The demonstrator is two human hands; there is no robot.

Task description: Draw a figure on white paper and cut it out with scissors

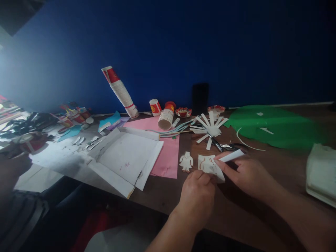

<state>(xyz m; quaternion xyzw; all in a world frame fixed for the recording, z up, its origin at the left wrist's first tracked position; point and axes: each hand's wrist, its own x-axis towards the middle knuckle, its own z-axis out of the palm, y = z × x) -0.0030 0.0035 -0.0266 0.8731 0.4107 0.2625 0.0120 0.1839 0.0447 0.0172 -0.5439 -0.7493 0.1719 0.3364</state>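
My left hand (198, 196) is closed, its curled fingers at the lower edge of a small white paper (208, 162) marked with brown-red outlines. At that paper's right edge is my right hand (245, 173), also closed. A slim white rod-like piece (232, 155) sticks out of it; whether this is a marker or rolled paper I cannot tell. Left of the marked paper lies a white paper doll cutout (186, 162). Scissors (229, 146) rest just beyond my right hand, partly under a white cup cut into spread strips (214, 131).
A shallow white box (126, 154) overlaps pink paper (168, 140). Behind stand a leaning stack of paper cups (122, 94) and more cups (166, 119). Green sheet (273, 126) lies right, a pale container (321, 173) nearby. At left, another person's hand (13, 171) is by a red cup.
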